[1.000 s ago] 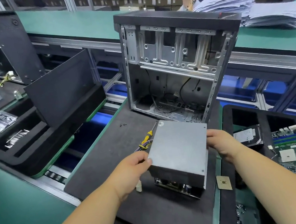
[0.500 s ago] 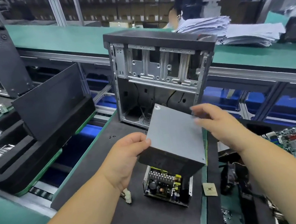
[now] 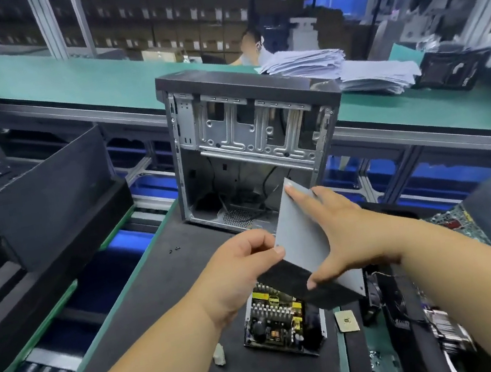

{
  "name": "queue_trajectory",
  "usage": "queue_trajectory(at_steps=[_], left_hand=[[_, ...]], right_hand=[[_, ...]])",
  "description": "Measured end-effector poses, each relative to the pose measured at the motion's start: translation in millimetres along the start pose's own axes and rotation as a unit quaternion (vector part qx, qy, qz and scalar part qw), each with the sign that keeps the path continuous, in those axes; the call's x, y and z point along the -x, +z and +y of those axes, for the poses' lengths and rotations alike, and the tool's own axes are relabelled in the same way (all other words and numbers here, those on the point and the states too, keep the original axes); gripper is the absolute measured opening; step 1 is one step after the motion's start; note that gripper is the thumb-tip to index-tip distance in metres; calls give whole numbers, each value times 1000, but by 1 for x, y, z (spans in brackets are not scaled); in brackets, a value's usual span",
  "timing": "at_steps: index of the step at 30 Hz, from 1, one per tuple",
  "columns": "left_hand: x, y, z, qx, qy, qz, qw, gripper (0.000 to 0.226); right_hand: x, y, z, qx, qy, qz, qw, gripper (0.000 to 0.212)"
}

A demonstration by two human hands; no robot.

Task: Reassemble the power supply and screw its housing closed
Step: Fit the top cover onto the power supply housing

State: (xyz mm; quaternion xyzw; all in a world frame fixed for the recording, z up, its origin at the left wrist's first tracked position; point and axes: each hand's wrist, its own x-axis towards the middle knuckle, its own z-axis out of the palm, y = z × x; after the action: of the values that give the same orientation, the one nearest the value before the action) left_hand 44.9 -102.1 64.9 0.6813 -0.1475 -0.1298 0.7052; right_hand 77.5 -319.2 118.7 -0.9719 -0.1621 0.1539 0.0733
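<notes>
The grey metal power supply cover (image 3: 301,235) is lifted and tilted steeply above the black mat. My left hand (image 3: 243,265) pinches its left edge with thumb and fingers. My right hand (image 3: 340,235) lies across its grey face, fingers stretched to the top corner and thumb hooked under the lower edge. Below it the open power supply base (image 3: 277,321) lies on the mat, showing a circuit board with heatsink fins and yellow parts. A white cable connector (image 3: 219,356) lies to its left.
An open computer case (image 3: 250,140) stands upright behind the hands. Small screws (image 3: 174,250) lie on the black mat (image 3: 158,294). A CPU chip (image 3: 346,321) sits right of the base. A motherboard (image 3: 453,218) lies at the right, black foam trays (image 3: 38,236) at the left.
The cover has risen off the power supply base and tipped up steeply. My right hand slid from its right side onto its face. The camera has lifted.
</notes>
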Motion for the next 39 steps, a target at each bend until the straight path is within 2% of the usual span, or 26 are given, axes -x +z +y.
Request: queue_trajectory(at_steps=[3, 5, 8, 10, 11, 16, 20, 28, 36, 39], left_hand=[[-7, -20, -7, -29, -32, -42, 998, 27], [-15, -37, -18, -98, -59, -3, 993, 39], [-29, -60, -42, -231, -80, 69, 967, 24], [-37, -69, -60, -282, -81, 72, 953, 7], [-41, -73, -68, -306, -89, 59, 946, 6], [-57, -76, -101, -423, -131, -19, 896, 47], [-66, -83, -120, -426, -154, -37, 891, 40], [-84, -89, -136, -385, -140, -25, 912, 9], [-98, -87, -139, -350, -144, -2, 925, 11], [-97, -87, -143, -346, -142, -5, 927, 14]], right_hand=[[-1, -1, -1, -15, 9, -46, 999, 143], [-3, 2, -3, 15, 7, -68, 998, 144], [-9, 11, -8, 44, 11, -106, 993, 145], [-14, 19, -13, 49, 20, -130, 990, 145], [-16, 23, -15, 51, 25, -139, 989, 145], [-31, 41, -25, 71, 34, -152, 985, 146], [-40, 45, -28, 55, 39, -151, 986, 145], [-50, 52, -32, 48, 25, -159, 986, 145], [-53, 72, -30, 45, 29, -149, 987, 146], [-53, 93, -31, 66, 29, -168, 983, 147]])
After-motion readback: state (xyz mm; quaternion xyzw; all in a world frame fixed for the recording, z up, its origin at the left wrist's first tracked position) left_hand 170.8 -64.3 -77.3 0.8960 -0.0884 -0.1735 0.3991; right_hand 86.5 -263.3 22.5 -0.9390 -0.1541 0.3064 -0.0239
